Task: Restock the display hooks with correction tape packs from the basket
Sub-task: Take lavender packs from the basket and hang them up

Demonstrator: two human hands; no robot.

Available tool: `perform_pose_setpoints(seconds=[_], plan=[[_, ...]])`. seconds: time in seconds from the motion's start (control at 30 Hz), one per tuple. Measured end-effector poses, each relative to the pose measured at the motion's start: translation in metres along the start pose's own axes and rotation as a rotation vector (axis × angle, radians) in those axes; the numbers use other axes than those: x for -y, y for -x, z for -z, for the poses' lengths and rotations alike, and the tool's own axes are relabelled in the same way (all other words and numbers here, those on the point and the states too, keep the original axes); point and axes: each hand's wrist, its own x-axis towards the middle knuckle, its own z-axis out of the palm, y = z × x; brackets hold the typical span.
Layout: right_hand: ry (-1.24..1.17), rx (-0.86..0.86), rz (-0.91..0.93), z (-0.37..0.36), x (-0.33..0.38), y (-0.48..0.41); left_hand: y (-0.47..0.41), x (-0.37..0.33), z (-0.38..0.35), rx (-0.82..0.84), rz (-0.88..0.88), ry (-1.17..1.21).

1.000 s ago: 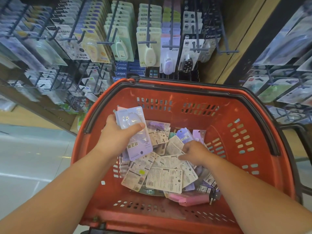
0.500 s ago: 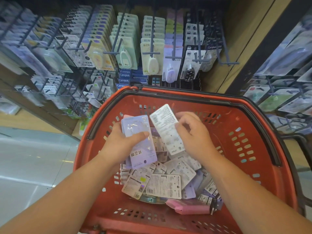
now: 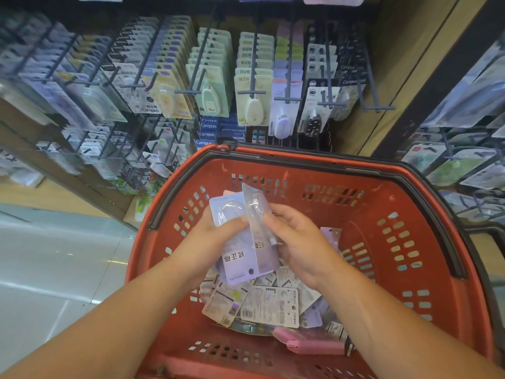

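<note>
"Head view — how far along was the restocking?"

"Early, by my reading. The left hand (image 3: 216, 236) gripped a small stack of lilac packs (image 3: 237, 255), thumb across the front. The right hand (image 3: 297, 242) pinched a further pack (image 3: 262, 250), held edge-on against that stack. Both hands sat above the red basket (image 3: 382, 192), well short of the hooks (image 3: 250, 92). A heap of loose packs (image 3: 270, 302) lay in the basket's bottom beside a pink case (image 3: 308, 343), so most of the job was left."

"And room to move?"

"The basket's far edge sat just below the front row of hooks. Hanging packs crowded most of them — only the rightmost hook (image 3: 369, 86) looked bare. The hands would have had to rise clear of that edge and go forward, with open air between. Pale floor (image 3: 41, 269) lay to the left, another rack (image 3: 464, 160) to the right."
</note>
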Motion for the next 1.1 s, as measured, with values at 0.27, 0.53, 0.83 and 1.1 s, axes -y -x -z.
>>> perform_pose_setpoints(seconds=[0.27, 0.53, 0.83, 1.1], plan=[[-0.037, -0.008, 0.085, -0.008, 0.006, 0.003, -0.003, 0.005, 0.007, 0.064, 0.021, 0.105], [-0.007, 0.108, 0.146, -0.027, 0.03, -0.002, -0.004, -0.005, 0.028, 0.026, -0.088, 0.216], [0.091, 0.114, 0.152, -0.045, 0.016, -0.013, 0.022, -0.019, 0.04, -0.213, -0.227, 0.256], [1.091, 0.242, -0.23, -0.001, -0.073, -0.058, 0.046, -0.03, 0.068, -0.416, -0.264, 0.168]])
